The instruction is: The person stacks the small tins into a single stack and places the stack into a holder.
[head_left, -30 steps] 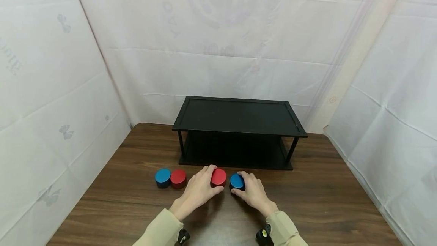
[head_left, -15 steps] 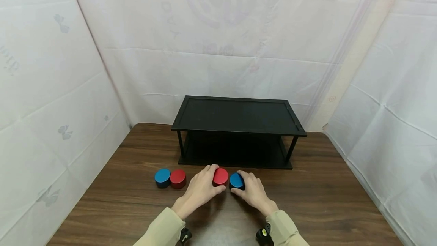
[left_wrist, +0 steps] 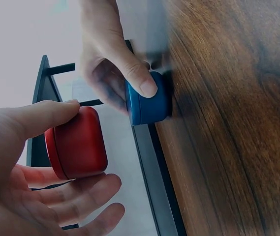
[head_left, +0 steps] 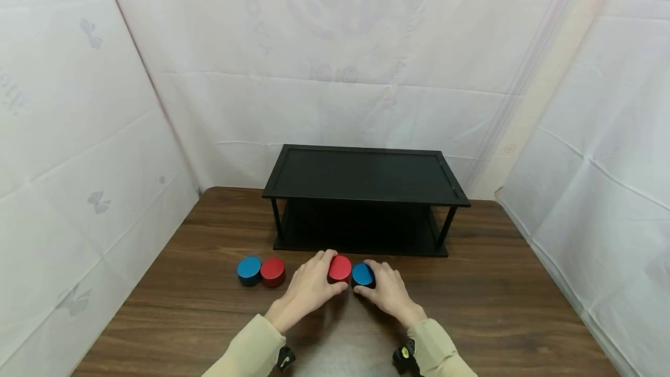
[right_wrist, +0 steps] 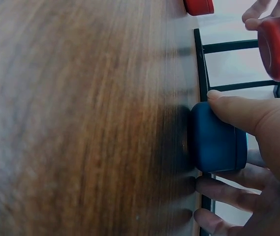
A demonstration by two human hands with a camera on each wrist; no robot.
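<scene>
My left hand (head_left: 309,285) grips a round red tin (head_left: 340,268) between thumb and fingers. The left wrist view shows this red tin (left_wrist: 80,143) held up off the table, its lid seam visible. Just to its right, my right hand (head_left: 389,291) pinches a round blue tin (head_left: 362,275) by its sides. In the right wrist view the blue tin (right_wrist: 216,137) is at the tabletop; whether it touches cannot be told. A second blue tin (head_left: 249,270) and a second red tin (head_left: 273,272) stand side by side left of my left hand.
Behind the hands stands a black two-level rack (head_left: 366,174), its lower shelf (head_left: 361,236) close to the tins. The brown wooden table (head_left: 173,313) reaches back to white sheet walls (head_left: 335,45) at the rear and both sides.
My left hand has shifted slightly right with the red tin, closing the gap to the blue one. The right hand keeps its place on the blue tin.
</scene>
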